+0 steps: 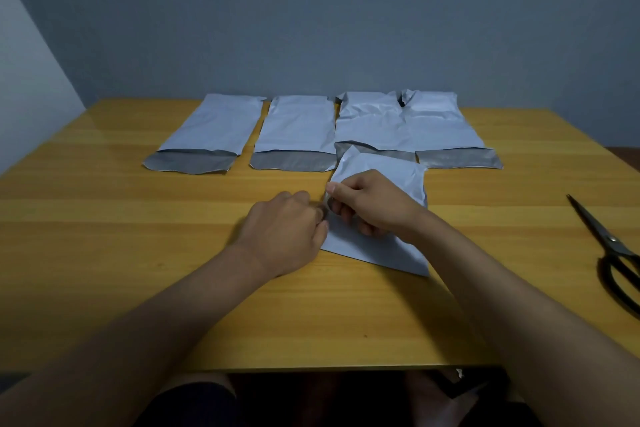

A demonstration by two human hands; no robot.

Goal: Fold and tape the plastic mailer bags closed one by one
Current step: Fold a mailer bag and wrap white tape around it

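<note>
Head view: one mailer (381,177) at centre, pinched along its nine-o'clock edge by right hand (370,204) and left hand (287,229); four unsealed bags (298,128) at twelve o'clock, flaps open, awaiting folding.

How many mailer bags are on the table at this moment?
5. Four lie in a row at the back: far-left bag, second bag, third bag, far-right bag. The fifth bag lies nearer, under both hands. None seems hidden.
</note>
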